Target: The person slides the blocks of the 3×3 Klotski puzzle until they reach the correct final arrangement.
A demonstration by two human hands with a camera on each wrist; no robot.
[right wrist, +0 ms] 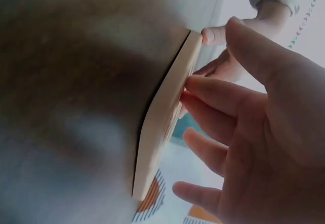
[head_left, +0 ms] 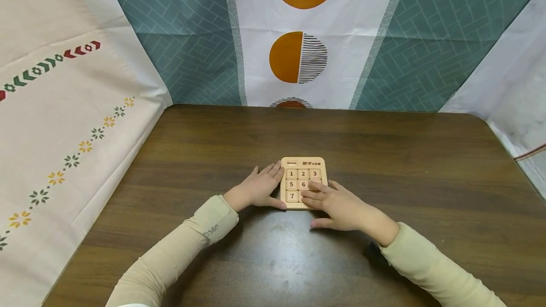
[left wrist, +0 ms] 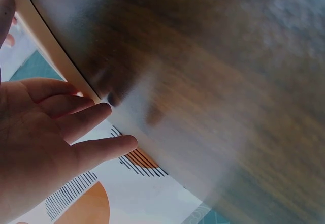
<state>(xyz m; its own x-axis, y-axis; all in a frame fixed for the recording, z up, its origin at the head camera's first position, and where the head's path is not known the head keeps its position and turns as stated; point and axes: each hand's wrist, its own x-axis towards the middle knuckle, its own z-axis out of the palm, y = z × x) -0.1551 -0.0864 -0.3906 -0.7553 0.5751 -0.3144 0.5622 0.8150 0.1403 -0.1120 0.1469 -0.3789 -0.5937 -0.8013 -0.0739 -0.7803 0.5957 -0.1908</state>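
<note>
A small wooden number puzzle board (head_left: 299,161) lies flat on the table, with printed writing along its top and square number tiles (head_left: 291,174) below. Tiles 1, 2, 3, 5, 6 and 7 show. My left hand (head_left: 258,189) rests at the board's left side, fingers extended along the upper edge and thumb at the lower left corner. From the right, my right hand (head_left: 341,207) reaches over the board, fingertips on the tiles, covering those at the lower right. Its thumb stays off the board, near the front edge. In the right wrist view, two fingertips (right wrist: 190,83) touch the board's top.
The brown wooden table (head_left: 405,165) spreads around the board. Behind it hangs a patterned cloth (head_left: 192,37) with orange circles, and a cream cloth (head_left: 77,169) with flower prints covers the left side. A dark object (head_left: 375,252) shows under the right wrist.
</note>
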